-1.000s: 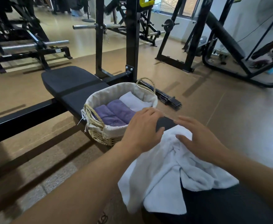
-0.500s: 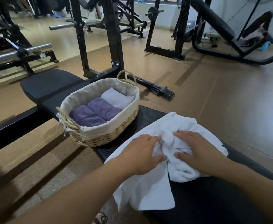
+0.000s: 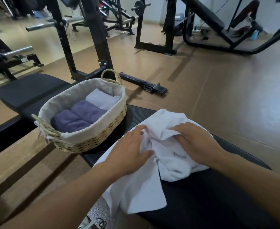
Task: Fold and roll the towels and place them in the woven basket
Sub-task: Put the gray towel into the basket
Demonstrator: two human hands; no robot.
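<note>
A crumpled white towel (image 3: 167,162) lies on the black padded bench (image 3: 210,204), one end hanging off the near left edge. My left hand (image 3: 132,151) rests on the towel's left side, fingers fairly straight and thumb spread. My right hand (image 3: 197,144) grips a bunched fold at the towel's middle, its fingertips hidden under the cloth. The woven basket (image 3: 93,144) with a cloth lining stands on the bench just left of the towel. It holds two rolled purple towels (image 3: 79,116) and a rolled white one (image 3: 101,100).
Another black bench pad (image 3: 28,90) lies behind the basket. Black rack uprights (image 3: 101,38) and barbells (image 3: 53,24) stand beyond it. A black bar (image 3: 142,83) lies on the brown floor (image 3: 218,96) to the right of the basket.
Both hands drew back from near the basket and settled on the towel, bunching its middle. The towel is more gathered, and the view has tilted down and right.
</note>
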